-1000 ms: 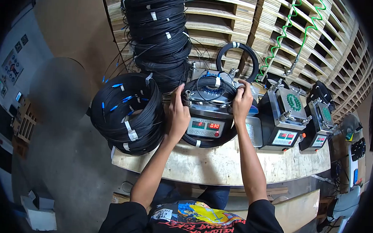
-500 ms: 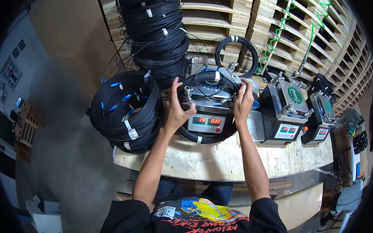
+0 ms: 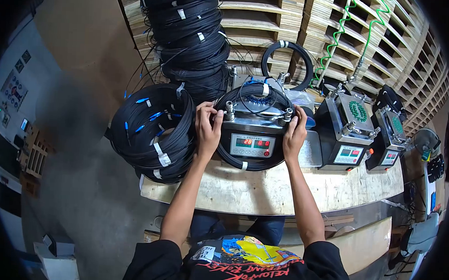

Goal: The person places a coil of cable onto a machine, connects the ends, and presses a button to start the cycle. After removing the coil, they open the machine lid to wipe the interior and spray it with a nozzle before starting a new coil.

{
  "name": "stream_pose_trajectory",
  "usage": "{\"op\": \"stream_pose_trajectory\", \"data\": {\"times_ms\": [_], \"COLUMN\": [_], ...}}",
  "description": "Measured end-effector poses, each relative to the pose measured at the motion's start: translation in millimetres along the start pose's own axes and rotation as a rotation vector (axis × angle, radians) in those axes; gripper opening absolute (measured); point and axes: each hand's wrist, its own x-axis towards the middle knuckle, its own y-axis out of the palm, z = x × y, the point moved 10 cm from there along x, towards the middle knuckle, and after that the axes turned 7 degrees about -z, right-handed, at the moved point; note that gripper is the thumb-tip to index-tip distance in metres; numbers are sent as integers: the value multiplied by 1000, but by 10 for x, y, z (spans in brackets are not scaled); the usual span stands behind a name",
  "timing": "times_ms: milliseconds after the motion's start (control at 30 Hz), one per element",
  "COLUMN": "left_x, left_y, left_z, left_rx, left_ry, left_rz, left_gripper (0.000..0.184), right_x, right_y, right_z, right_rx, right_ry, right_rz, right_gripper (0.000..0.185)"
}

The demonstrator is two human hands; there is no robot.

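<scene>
A black cable coil (image 3: 245, 165) hangs around the front machine (image 3: 251, 145), whose red display is lit. My left hand (image 3: 208, 127) is at the machine's left side, its curled fingertips beside a metal corner knob (image 3: 229, 110). On the other side my right hand (image 3: 295, 134) has its fingers bent around the coil's right edge, near the right corner knob (image 3: 288, 114). Blue connectors lie on top of the machine, under the upper part of the coil. What the fingertips press on is partly hidden.
Left of the machine stands a thick cable bundle (image 3: 154, 132), with a tall coil stack (image 3: 191, 38) behind it. Two more machines (image 3: 348, 130) (image 3: 389, 134) and a clear tray (image 3: 311, 150) are on the right. Wooden pallets (image 3: 259, 21) rise behind the table (image 3: 222, 192).
My left hand has closed from a spread pose and drawn its fingers to the left knob. My right hand has moved slightly lower. The display's right number went from 0.30 to about zero.
</scene>
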Motion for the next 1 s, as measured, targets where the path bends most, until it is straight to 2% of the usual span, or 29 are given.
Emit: {"op": "stream_pose_trajectory", "data": {"times_ms": [67,100,267,333,367,467,533,567,600,667,733,800,933,1000], "left_x": [-33,-61,-25,-32,-39,-57,-57,-71,-70,-86,-99,-122,-139,-112], "left_y": [9,10,19,34,35,48,45,29,12,29,19,16,7,39], "left_z": [75,109,28,-41,-24,1,72,197,225,275,284,265,255,88], "left_rx": [302,296,264,276,277,115,-176,-175,-177,95,50,141,146,201], "left_ry": [18,-43,-69,60,62,20,-104,-233,-233,-164,-174,-140,-135,-6], "left_rz": [15,29,42,97,99,110,49,36,37,109,85,97,60,106], "left_gripper": [29,34,31,25,25,26,31,39,39,43,48,41,37,35], "right_x": [-12,-3,-11,-14,-13,-22,-23,-22,-14,-13,-14,-17,-17,-20], "right_y": [-1,2,33,13,9,23,19,15,17,15,19,18,16,1], "right_z": [-15,-27,-70,-29,-25,-70,-82,-84,-60,-56,-55,-55,-53,-63], "right_rx": [-4,-7,-81,-79,-78,-41,-43,-44,-33,-22,-35,-32,-40,-40], "right_ry": [3,3,-59,-100,-99,0,-6,-6,-2,1,-13,-6,-14,-17], "right_rz": [4,9,2,-14,-16,11,6,4,8,11,3,8,9,2], "right_gripper": [32,32,30,30,30,32,32,32,31,31,31,31,31,31]}}
